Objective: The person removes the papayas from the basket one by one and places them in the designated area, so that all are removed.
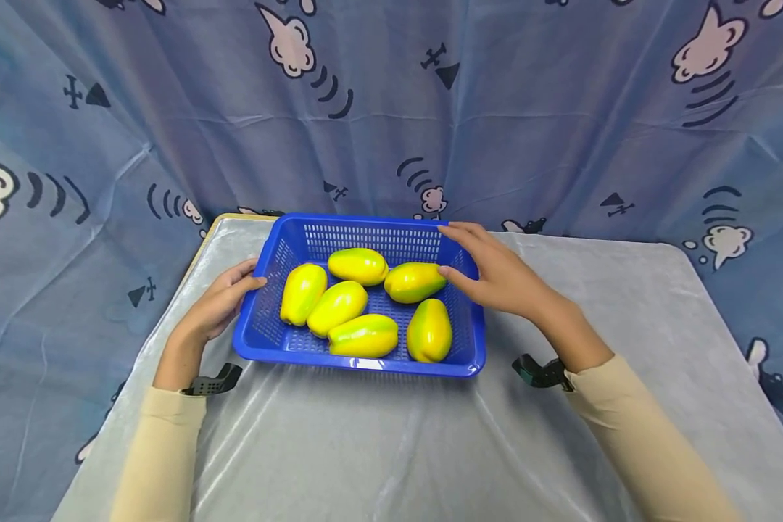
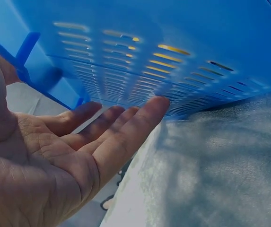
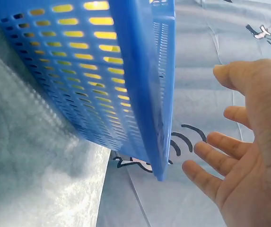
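A blue plastic basket (image 1: 365, 367) with slotted sides stands on the table. Several glossy yellow-green fruits (image 1: 362, 336), papaya-like in shape, lie spread over its bottom. At the basket's left end is my left hand (image 1: 222, 301), its thumb over the rim. The left wrist view has its fingers (image 2: 121, 142) extended beneath the rim, alongside the slotted wall. My right hand (image 1: 489, 272) hovers at the back right corner with fingers spread, overlapping the basket in the head view. Seen from the right wrist, that hand is apart from the basket rim and holds nothing.
A silvery-grey cloth (image 1: 378, 442) covers the table. Behind it hangs a blue patterned curtain (image 1: 391, 109), close to the basket's far side. The table's yellowish edge (image 1: 199, 254) shows at the back left. Each wrist wears a dark band (image 1: 541, 371).
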Available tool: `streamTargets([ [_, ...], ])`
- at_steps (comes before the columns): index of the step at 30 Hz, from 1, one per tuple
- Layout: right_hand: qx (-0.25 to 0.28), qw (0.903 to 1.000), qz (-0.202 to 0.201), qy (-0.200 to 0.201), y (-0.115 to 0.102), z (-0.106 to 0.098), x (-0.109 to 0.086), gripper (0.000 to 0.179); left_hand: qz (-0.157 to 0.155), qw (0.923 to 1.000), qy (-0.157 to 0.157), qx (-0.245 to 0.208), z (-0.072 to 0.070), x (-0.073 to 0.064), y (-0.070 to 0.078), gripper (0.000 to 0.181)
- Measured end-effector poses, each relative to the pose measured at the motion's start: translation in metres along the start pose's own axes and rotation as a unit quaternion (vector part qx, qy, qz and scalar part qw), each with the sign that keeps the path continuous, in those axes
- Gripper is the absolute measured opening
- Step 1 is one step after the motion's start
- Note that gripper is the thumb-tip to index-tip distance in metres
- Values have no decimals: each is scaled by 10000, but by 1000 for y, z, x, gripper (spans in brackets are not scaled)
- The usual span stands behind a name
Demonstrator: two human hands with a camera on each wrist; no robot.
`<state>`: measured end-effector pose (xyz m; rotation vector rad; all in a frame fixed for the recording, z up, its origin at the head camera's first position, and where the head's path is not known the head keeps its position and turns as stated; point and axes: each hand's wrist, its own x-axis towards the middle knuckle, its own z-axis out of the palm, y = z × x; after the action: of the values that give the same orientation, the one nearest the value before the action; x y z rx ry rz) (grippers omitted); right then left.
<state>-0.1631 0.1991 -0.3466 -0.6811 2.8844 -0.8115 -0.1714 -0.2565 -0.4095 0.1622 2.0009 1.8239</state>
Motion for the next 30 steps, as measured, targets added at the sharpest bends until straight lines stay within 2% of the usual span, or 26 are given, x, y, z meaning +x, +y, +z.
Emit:
streamTargets([
  [6,-120,9995,-118,-278,-3,4,7,68,-53,9998,-168,-5,0,1,-3,62],
  [18,-348,9964,-173,-756,-20,8,26,62,-173,9983,-448,-315,-4,-2,-4,68],
  [24,-558,9929,-260,-1022,-21,7,35,61,-169,9973,-470,-547,-3,-1,-4,68],
  [30,-662,9903,-261,-1196,-27,9,45,61,-95,9978,-283,-590,-2,-1,-8,64],
])
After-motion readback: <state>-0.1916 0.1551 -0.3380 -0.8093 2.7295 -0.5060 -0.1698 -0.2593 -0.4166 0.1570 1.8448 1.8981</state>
